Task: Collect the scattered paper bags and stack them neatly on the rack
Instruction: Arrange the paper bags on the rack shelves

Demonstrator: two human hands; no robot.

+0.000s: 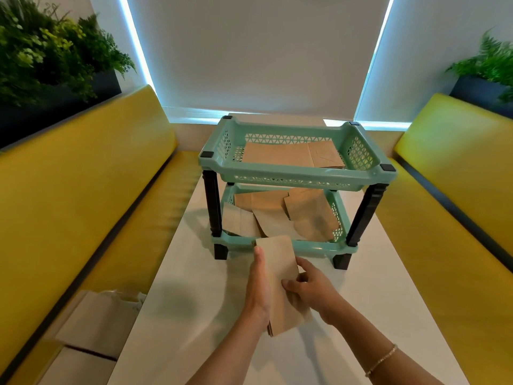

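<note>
The right hand's fingers (pixel 291 284) curl over the right edge of a small stack of flat brown paper bags (pixel 280 276), thumb on the top face, pinching it; the left hand (pixel 258 290) lies along the stack's left edge with its fingers straight and pressed flat against the paper, thumb pointing toward the rack; the stack is matte kraft paper, oblong, slightly creased, its layered edges showing at the near end, and it is held just above the white counter (pixel 194 301), its far end near the rack's lower front rim; no print or label can be read on it; a thin gold-coloured bracelet (pixel 381 359) circles the right wrist; just beyond stands a two-tier rack (pixel 294 180) of glossy mint-green plastic with triangular lattice sides and dark square posts capped in black; the upper tray holds flat bags (pixel 291 154) lying fairly squarely; the lower tray holds loose bags (pixel 277 215) lying askew and overlapping, one drooping over the left front rim, their far parts hidden under the upper tray; smooth yellow padded benches (pixel 83 190) flank the counter; pale folded paper items (pixel 102 320) rest on the left seat, blurred and hard to make out; leafy green plants (pixel 50 51) sit in dark planters behind both backrests, cut off at the frame edges.
</note>
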